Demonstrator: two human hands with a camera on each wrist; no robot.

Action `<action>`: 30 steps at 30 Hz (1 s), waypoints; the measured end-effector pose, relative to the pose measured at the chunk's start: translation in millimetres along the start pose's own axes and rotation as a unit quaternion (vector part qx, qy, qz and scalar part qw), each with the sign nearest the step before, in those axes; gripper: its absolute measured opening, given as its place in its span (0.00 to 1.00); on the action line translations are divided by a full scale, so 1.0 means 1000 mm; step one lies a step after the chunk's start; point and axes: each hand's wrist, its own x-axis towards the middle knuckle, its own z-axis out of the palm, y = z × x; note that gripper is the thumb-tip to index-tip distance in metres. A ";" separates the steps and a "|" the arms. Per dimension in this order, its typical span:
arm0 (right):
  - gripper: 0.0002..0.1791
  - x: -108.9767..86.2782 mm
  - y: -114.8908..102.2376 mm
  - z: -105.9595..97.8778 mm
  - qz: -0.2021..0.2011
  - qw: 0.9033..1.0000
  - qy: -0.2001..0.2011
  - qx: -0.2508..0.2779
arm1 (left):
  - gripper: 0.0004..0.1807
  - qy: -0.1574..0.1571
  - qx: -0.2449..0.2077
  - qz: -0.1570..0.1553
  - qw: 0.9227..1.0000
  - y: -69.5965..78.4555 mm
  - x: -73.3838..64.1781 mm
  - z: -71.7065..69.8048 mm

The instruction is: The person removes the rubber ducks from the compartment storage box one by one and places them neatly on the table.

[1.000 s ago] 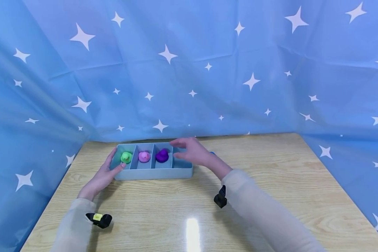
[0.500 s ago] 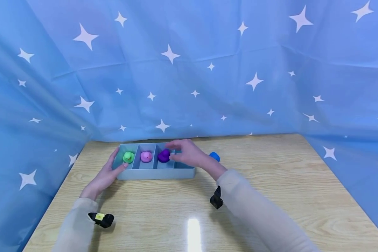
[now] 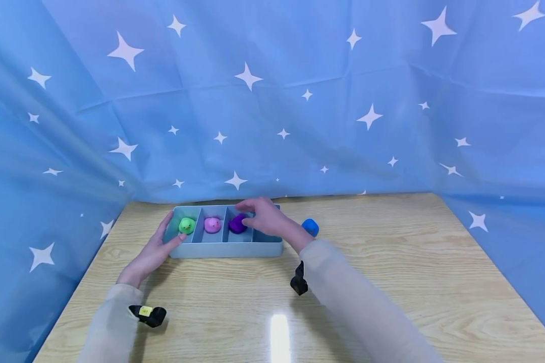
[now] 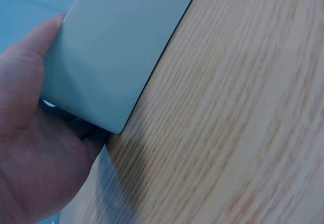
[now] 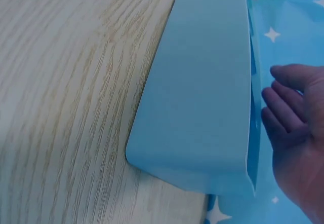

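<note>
A pale blue divided box [image 3: 227,250] stands near the table's back edge. Its compartments hold a green toy duck [image 3: 186,225], a pink duck [image 3: 212,225] and a purple duck [image 3: 237,224], one each from the left; the rightmost one lies partly under my right arm. My left hand [image 3: 150,252] grips the box's left end, thumb at the front rim and fingers along the end wall. Above the purple duck hovers my right hand [image 3: 270,218], thumb overlapping the duck's right side in the head view. In the right wrist view, that hand's thumb and fingers [image 5: 283,110] are spread apart.
A small blue toy [image 3: 310,228] lies on the wooden table [image 3: 390,282] to the right of the box, behind my right forearm. Blue star-patterned cloth [image 3: 272,101] hangs along the back and both sides of the table.
My right hand has moved left from the rightmost compartment to over the purple duck. The blue toy has come into fuller view past the forearm. The left hand keeps its hold.
</note>
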 end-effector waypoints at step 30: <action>0.24 0.015 0.004 0.008 0.017 0.999 -0.022 -0.020 | 0.49 0.004 0.002 0.012 1.000 0.000 0.001 0.000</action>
